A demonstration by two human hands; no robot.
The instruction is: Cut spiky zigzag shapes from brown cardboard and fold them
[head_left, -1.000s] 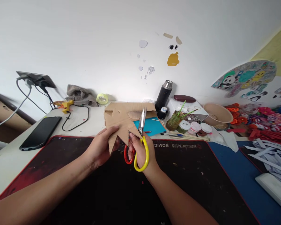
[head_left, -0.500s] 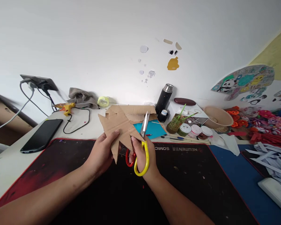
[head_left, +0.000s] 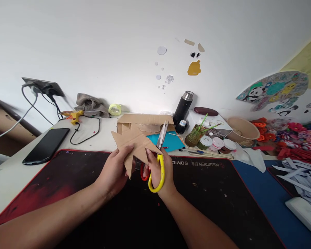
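Observation:
A spiky, star-like piece of brown cardboard (head_left: pixel 136 140) is held up between both hands above the black mat (head_left: pixel 134 218). My left hand (head_left: pixel 116 166) pinches its left lower part, thumb on the face and fingers behind. My right hand (head_left: pixel 162 169) has its thumb on the cardboard's right lower edge. Scissors (head_left: pixel 161 138) with one yellow and one red handle also rest in my right hand. Their blades point up and away, nearly together, beside the cardboard's right point.
Behind lie more cardboard (head_left: pixel 155 119) and a blue sheet (head_left: pixel 172 141). A black thermos (head_left: pixel 182 107), paint jars (head_left: pixel 204 142) and a brush jar (head_left: pixel 193 138) stand back right. Leftward are a phone (head_left: pixel 46 145) and a yellow glue gun (head_left: pixel 75 117). Paper strips (head_left: pixel 300 176) lie far right.
The cardboard has tipped, its upper part now lower and flatter to my view, its points shifted slightly. Both hands keep their hold, with the scissors still in the right.

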